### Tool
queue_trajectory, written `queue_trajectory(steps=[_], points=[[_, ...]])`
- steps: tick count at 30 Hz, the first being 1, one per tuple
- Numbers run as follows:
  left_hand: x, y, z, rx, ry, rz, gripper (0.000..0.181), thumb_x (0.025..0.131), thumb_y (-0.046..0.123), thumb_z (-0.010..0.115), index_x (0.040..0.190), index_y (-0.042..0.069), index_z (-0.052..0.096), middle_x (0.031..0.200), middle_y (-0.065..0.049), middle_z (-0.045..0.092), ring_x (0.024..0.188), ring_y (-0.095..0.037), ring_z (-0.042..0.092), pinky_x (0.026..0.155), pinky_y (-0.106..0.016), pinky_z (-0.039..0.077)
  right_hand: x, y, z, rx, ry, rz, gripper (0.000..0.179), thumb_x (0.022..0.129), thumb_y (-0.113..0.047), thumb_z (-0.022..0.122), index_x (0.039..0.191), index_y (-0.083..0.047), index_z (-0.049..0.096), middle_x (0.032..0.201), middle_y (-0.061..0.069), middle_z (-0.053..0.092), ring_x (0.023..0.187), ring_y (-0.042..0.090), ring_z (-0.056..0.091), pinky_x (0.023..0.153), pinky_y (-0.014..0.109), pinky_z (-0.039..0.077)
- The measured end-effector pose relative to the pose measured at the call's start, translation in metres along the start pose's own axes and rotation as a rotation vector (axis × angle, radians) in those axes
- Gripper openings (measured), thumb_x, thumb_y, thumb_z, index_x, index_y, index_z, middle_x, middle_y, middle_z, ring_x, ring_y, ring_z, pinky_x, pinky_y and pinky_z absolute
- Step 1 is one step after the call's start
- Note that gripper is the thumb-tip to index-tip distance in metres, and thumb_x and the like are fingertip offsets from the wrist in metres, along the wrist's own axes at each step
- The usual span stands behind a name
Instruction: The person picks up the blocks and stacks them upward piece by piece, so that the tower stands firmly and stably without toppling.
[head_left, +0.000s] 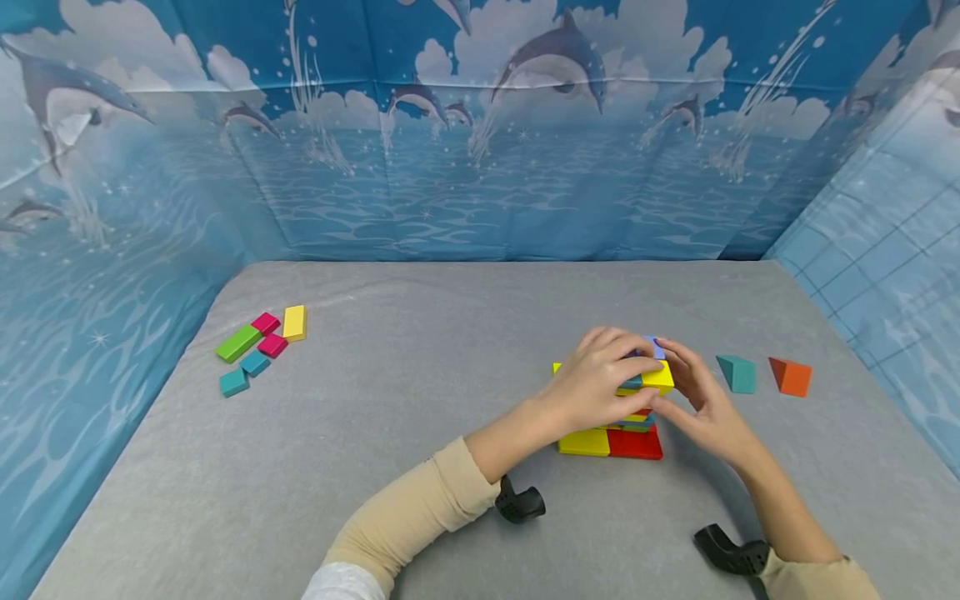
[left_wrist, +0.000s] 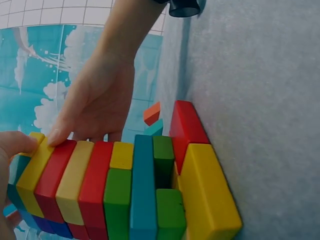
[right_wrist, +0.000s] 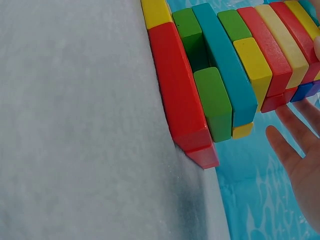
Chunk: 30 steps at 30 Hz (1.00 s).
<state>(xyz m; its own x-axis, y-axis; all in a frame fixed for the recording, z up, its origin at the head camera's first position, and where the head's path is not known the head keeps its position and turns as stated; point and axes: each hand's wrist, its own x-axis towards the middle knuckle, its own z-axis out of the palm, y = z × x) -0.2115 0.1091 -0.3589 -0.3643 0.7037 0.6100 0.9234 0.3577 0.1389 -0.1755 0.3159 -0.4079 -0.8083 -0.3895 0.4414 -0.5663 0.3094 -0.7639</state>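
Observation:
A stacked tower of coloured wooden blocks point(head_left: 636, 444) stands right of centre, with red and yellow blocks lowest. My left hand point(head_left: 592, 379) curls over its top from the left, gripping a teal block point(head_left: 632, 383); its index fingertip touches a yellow block point(head_left: 658, 377) beside it. Behind these, a violet-blue block point(head_left: 656, 347) shows partly. On the tower's other side is my right hand point(head_left: 705, 408), its thumb touching the upper layers and its fingers extended, as the right wrist view shows. Green blocks point(right_wrist: 214, 102) with a gap between them sit under a long teal block point(right_wrist: 227, 70).
Right of the tower lie a teal triangular block point(head_left: 738, 374) and an orange one point(head_left: 792, 377). At the far left are a green block point(head_left: 238, 342), a yellow block point(head_left: 295, 322), two magenta blocks point(head_left: 272, 345) and two teal ones point(head_left: 234, 382). Dolphin-printed curtains point(head_left: 450, 192) border the grey table point(head_left: 375, 467).

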Motion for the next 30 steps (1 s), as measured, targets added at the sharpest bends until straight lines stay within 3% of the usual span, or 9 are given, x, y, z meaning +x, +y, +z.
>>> queue_trajectory(steps=[13, 17, 20, 25, 30], points=[[-0.005, -0.007, 0.003, -0.07, 0.046, 0.003, 0.028, 0.083, 0.028, 0.067, 0.107, 0.014, 0.069, 0.117, -0.002, 0.059, 0.113, -0.014, 0.048, 0.105, -0.024, 0.023, 0.002, -0.002, 0.001, 0.01, 0.008, -0.014, 0.077, 0.077, 0.016, 0.058, 0.142, 0.004, 0.018, 0.141, 0.0, 0.035, 0.124, 0.008, 0.037, 0.098, 0.013, 0.031], [-0.008, -0.012, -0.004, -0.113, 0.067, -0.008, 0.034, 0.081, 0.03, 0.069, 0.11, 0.012, 0.067, 0.119, -0.004, 0.058, 0.116, -0.014, 0.047, 0.109, -0.028, 0.018, 0.003, -0.003, 0.001, -0.018, 0.012, -0.004, 0.078, 0.077, 0.017, 0.058, 0.142, 0.002, 0.019, 0.141, -0.003, 0.034, 0.123, 0.005, 0.037, 0.097, 0.011, 0.031], [-0.017, -0.025, -0.015, -0.167, 0.112, -0.047, 0.038, 0.079, 0.029, 0.072, 0.111, 0.011, 0.066, 0.12, -0.006, 0.057, 0.117, -0.015, 0.046, 0.11, -0.032, 0.017, 0.003, -0.006, 0.002, -0.048, 0.027, 0.032, 0.078, 0.077, 0.017, 0.059, 0.142, 0.0, 0.019, 0.14, -0.007, 0.034, 0.121, 0.004, 0.038, 0.094, 0.009, 0.032], [-0.054, -0.068, -0.041, -0.224, 0.228, -0.168, 0.036, 0.078, 0.021, 0.073, 0.11, 0.007, 0.065, 0.117, -0.009, 0.058, 0.113, -0.019, 0.05, 0.107, -0.039, 0.024, 0.003, -0.009, 0.004, -0.065, 0.046, 0.107, 0.078, 0.078, 0.015, 0.058, 0.143, -0.003, 0.019, 0.137, -0.014, 0.033, 0.118, 0.002, 0.037, 0.092, 0.007, 0.032], [-0.117, -0.117, -0.077, -0.17, 0.319, -0.327, 0.033, 0.076, 0.013, 0.073, 0.106, 0.003, 0.066, 0.111, -0.013, 0.061, 0.106, -0.026, 0.053, 0.097, -0.048, 0.032, 0.002, -0.01, 0.004, -0.067, 0.05, 0.121, 0.078, 0.078, 0.015, 0.058, 0.144, -0.004, 0.019, 0.137, -0.014, 0.033, 0.118, 0.002, 0.037, 0.091, 0.007, 0.032]])
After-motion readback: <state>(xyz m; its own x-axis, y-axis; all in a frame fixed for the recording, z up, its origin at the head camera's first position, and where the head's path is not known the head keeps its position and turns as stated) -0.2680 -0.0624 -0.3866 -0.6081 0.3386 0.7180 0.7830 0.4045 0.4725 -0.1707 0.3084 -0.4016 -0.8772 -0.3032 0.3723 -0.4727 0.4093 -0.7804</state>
